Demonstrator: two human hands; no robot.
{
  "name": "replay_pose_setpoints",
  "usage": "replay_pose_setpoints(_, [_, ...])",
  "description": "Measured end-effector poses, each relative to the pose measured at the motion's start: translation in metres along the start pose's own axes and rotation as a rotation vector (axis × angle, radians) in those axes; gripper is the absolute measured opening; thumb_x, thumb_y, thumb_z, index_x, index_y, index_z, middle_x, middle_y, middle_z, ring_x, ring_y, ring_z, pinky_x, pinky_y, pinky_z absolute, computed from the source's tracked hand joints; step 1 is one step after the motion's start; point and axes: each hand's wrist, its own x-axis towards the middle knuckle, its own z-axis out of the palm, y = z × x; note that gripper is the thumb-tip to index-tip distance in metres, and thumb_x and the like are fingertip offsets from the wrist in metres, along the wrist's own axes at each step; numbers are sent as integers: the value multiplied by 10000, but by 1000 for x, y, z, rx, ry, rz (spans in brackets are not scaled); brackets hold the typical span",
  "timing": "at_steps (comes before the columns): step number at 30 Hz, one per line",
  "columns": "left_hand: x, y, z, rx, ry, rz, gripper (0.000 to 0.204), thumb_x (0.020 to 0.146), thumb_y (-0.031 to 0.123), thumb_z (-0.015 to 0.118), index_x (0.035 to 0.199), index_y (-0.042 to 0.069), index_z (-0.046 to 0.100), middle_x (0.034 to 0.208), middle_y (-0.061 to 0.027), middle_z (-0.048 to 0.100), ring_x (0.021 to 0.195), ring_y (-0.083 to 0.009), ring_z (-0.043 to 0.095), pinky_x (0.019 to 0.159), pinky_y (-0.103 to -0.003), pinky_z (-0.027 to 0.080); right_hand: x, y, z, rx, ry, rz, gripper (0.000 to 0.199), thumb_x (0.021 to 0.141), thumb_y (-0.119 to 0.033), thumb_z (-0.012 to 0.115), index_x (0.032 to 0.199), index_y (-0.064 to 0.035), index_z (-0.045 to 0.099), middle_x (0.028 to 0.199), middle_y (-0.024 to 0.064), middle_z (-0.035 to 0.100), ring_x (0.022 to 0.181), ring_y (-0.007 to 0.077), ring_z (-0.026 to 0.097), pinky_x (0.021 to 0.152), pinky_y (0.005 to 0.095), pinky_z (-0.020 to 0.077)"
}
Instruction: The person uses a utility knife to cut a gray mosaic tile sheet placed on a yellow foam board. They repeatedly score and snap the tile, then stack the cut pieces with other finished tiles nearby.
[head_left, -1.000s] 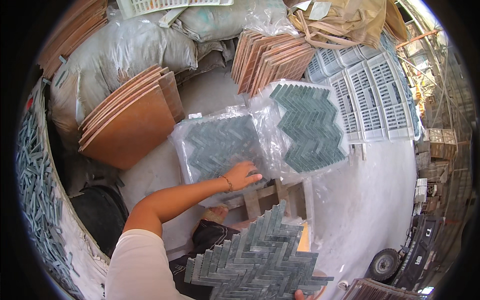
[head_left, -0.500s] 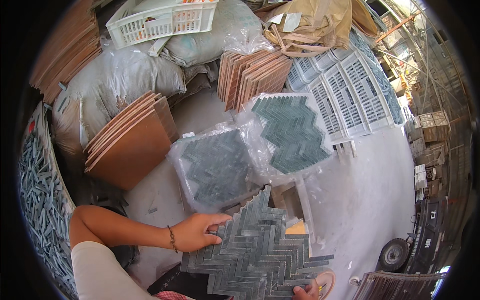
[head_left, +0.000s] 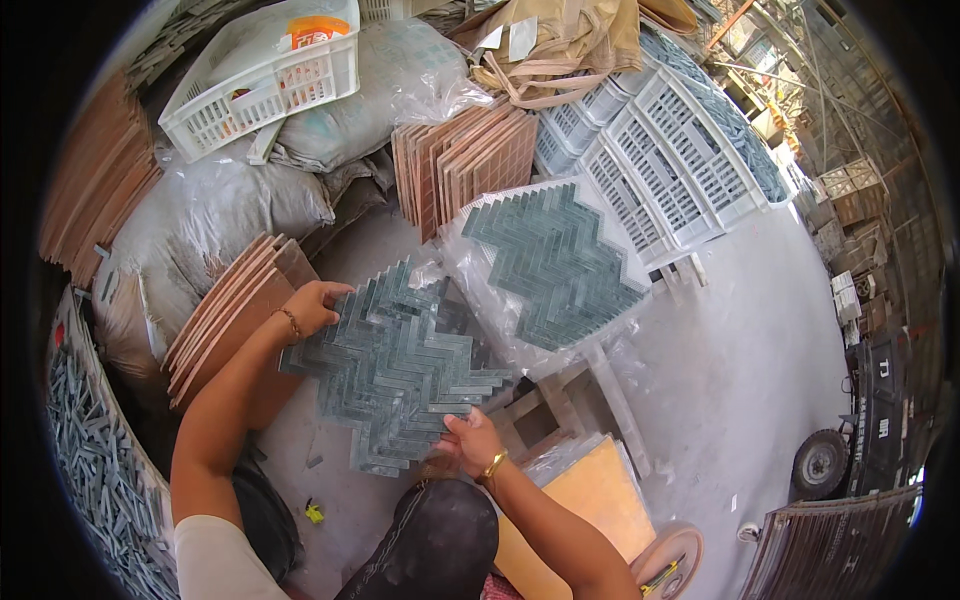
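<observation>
Between my hands is a herringbone mosaic tile sheet (head_left: 400,370) of dark green-grey stone strips with a zigzag outline. My left hand (head_left: 315,305) grips its upper left edge, thumb on top. My right hand (head_left: 472,443) pinches its lower right edge. The sheet hangs tilted over a plastic-wrapped stack, most of which it now hides. Just beyond, to the right, a similar green herringbone sheet (head_left: 560,260) lies on a stack in clear plastic.
Brown boards (head_left: 225,330) lean at the left, and more boards (head_left: 465,165) stand behind. A crate of loose stone strips (head_left: 100,450) is at far left. White plastic crates (head_left: 670,160) stand at the back right. A yellow board (head_left: 585,515) lies by my right forearm.
Both hands have carried the mosaic sheet up and left, from near my lap to over the nearer wrapped stack. My right forearm and the yellow board have come into fuller view.
</observation>
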Motion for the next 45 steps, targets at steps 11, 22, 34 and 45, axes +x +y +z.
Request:
replay_pose_setpoints(11, [94,-54,48,211,-38,-99,528,618,-112,522,1111,75,519,696,-16,537,625,-92,471,588,-238,410,70,37,-49,108,279,1,172,807,-116,504,969,-111,447,884,38,523,729,187,525,636,379,495])
replay_pose_setpoints(22, [125,-102,63,246,76,-54,470,609,-46,544,1045,124,571,690,-60,531,639,-169,499,589,-278,420,92,63,-63,56,448,1,191,795,-103,513,959,-42,437,809,55,512,674,178,531,573,322,511])
replay_pose_setpoints(34, [112,-88,89,803,168,-90,472,649,91,559,1112,81,470,1033,-156,531,946,-312,506,823,-364,405,92,66,-73,-829,609,-33,568,691,-188,583,1134,89,360,934,251,540,824,353,553,749,386,433])
replay_pose_setpoints(45, [104,-82,95,801,208,-89,516,634,100,572,1139,91,468,1066,-144,525,951,-302,509,833,-350,403,86,63,-60,-995,600,2,672,702,-246,583,1186,108,278,1029,289,489,955,392,491,842,384,389])
